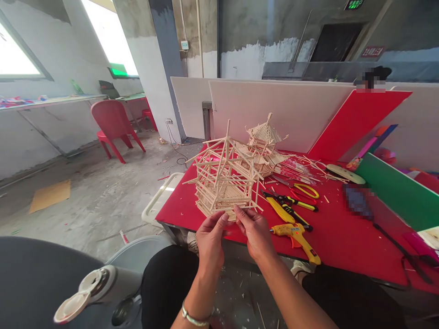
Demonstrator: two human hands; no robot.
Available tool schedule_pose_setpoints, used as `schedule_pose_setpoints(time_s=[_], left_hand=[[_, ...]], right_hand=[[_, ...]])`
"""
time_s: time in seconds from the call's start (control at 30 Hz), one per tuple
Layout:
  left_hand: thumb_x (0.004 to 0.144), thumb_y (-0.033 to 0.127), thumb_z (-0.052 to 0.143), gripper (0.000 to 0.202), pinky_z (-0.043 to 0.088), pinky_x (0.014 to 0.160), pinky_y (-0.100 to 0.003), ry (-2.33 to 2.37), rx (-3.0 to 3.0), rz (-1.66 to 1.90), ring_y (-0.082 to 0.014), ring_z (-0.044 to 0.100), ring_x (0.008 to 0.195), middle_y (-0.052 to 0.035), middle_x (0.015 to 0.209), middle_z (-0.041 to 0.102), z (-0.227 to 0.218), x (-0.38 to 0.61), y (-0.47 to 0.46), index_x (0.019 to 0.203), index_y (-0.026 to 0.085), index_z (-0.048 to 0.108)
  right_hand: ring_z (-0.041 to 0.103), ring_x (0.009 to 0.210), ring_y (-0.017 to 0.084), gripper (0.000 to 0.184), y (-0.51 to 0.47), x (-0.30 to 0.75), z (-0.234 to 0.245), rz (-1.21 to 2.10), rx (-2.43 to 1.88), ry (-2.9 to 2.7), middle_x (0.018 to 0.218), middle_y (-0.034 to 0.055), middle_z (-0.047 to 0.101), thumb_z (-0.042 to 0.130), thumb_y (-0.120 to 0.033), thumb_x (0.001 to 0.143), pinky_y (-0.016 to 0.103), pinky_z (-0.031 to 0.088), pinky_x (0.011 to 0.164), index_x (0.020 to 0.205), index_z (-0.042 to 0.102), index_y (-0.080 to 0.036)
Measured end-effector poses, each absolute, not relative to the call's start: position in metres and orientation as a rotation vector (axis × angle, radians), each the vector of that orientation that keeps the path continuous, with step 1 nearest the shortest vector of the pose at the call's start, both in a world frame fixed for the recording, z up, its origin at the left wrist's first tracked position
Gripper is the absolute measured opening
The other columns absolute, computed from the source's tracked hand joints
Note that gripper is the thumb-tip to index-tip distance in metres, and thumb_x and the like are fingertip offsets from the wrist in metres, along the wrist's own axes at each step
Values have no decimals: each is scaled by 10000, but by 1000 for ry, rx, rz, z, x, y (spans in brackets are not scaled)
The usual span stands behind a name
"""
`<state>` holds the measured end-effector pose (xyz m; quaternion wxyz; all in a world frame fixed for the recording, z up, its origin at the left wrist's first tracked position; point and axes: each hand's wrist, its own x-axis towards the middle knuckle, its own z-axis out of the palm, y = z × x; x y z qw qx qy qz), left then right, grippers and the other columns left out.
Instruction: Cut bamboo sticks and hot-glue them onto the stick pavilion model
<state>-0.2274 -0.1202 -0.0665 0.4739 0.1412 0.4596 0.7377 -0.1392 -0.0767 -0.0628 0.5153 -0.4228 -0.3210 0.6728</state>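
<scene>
A model pavilion frame (224, 171) made of thin pale wooden sticks stands in front of me, with a slatted base, open sides and a pointed roof frame. Both hands meet at the near edge of its base. My left hand (211, 240) is closed, thumb and fingers pinching that edge. Beside it, my right hand (254, 230) pinches the same edge with its thumb on top; the fingertips below are partly hidden. Behind the frame is a second stick pavilion (264, 141) with a covered roof. A yellow glue gun (297, 236) lies right of my right hand.
On the red tabletop (343, 233) lie a yellow utility knife (279, 209), yellow-handled pliers (307, 189) and loose sticks (298, 171). White boards (274, 114) stand behind; a green board (401, 192) is at right. A lidded white bottle (113, 285) stands lower left.
</scene>
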Motion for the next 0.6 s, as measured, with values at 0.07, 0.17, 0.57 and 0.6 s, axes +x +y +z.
schedule_pose_setpoints(time_s=[0.07,0.17,0.57,0.6], left_hand=[[590,289,877,341,505,490,-202,1123,346,1803,-152,675,645,-45,741,709,-67,-227,-120,862,127,748],[596,289,874,337,504,497,-202,1121,351,1801,-153,677,650,-47,746,715,-67,-227,-120,866,131,749],[569,302,883,349,498,497,-208,1115,345,1805,-160,683,639,-45,728,712,-66,-226,-119,843,134,749],[566,302,885,350,499,497,-207,1116,342,1804,-158,681,635,-44,724,712,-66,-226,-119,842,133,749]], right_hand=[[304,509,67,389,-77,-139,-63,1613,-1022,-776,523,-70,429,844,-490,597,231,253,481,613,621,-172],[303,500,68,393,-77,-139,-63,1610,-1029,-783,518,-72,429,841,-496,595,237,257,481,603,611,-177],[304,499,72,407,-77,-139,-62,1607,-1028,-805,522,-66,431,834,-518,590,238,251,474,614,607,-181],[303,498,71,406,-77,-139,-62,1610,-1025,-803,520,-68,431,835,-515,590,238,251,475,611,606,-181]])
